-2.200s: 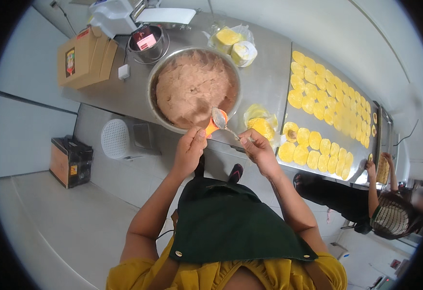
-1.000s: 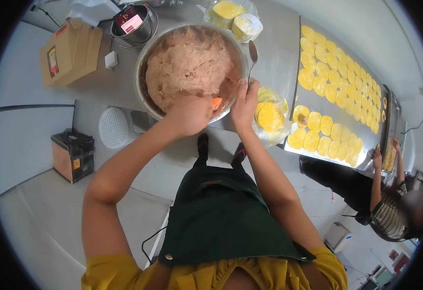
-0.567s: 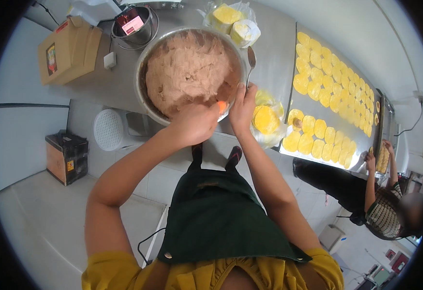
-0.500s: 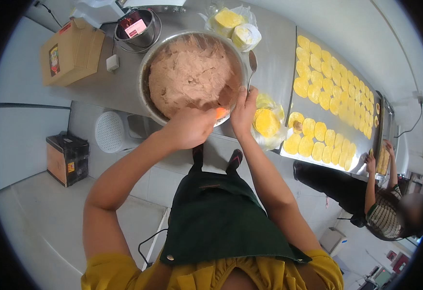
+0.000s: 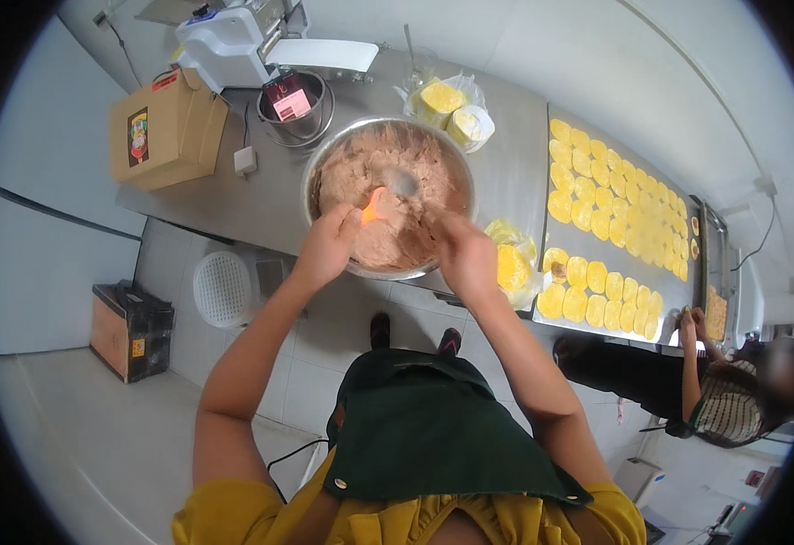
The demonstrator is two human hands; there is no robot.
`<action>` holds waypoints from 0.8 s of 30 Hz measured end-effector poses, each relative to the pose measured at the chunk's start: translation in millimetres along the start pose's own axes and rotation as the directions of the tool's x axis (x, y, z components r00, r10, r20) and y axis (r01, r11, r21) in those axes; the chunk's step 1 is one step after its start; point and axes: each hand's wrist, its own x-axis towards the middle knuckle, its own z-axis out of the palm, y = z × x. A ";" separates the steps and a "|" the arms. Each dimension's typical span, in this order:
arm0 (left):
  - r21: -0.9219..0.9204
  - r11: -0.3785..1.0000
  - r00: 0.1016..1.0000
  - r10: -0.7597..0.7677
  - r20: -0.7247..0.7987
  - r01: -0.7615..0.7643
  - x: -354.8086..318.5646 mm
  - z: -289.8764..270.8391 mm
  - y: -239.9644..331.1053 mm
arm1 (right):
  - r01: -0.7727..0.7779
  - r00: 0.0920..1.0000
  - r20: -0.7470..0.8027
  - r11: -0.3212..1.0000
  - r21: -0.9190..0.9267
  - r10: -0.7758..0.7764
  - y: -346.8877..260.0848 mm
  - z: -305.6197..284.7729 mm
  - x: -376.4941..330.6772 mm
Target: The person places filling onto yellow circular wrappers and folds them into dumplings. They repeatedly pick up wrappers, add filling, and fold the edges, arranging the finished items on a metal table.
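A large steel mixing bowl (image 5: 307, 193) holds a heap of pinkish-brown paste (image 5: 369, 163), perhaps minced filling. Over its near left part, my left hand (image 5: 331, 241) is closed on an orange scraper (image 5: 374, 206), whose blade meets the paste. My right hand (image 5: 465, 254) reaches over the near right rim, closed on a metal spoon (image 5: 401, 182). The spoon's bowl is blurred and lies just beyond the scraper. Right of my right hand sits an opened plastic bag with a stack of yellow round wrappers (image 5: 511, 267).
Rows of yellow wrappers (image 5: 615, 204) cover the right table; one bears a brown dab. Bagged wrapper stacks (image 5: 440, 102), a steel pail (image 5: 315, 123), a cardboard box (image 5: 168, 132) and a white machine (image 5: 224, 50) stand behind. A co-worker (image 5: 733, 400) handles something at far right.
My right hand has left the bowl's rim and swung the spoon in over the paste. My left hand has brought the scraper leftward, nearer the middle. The view has shifted.
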 end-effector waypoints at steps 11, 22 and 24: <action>-0.215 0.976 0.972 -0.023 -0.234 -0.029 -21.8 -4.4 -9.9 | 0.031 0.992 -0.121 0.992 -0.126 -0.046 -31.0 -8.5 2.6; 0.020 0.995 0.995 0.094 -0.022 -0.093 -21.3 -34.4 6.0 | 0.348 0.928 -0.021 0.883 -0.315 -0.373 -52.5 -24.7 7.6; -0.008 0.995 0.994 0.098 -0.041 -0.098 -20.0 -37.0 2.1 | 0.369 0.916 -0.039 0.878 -0.305 -0.399 -41.8 -26.1 10.7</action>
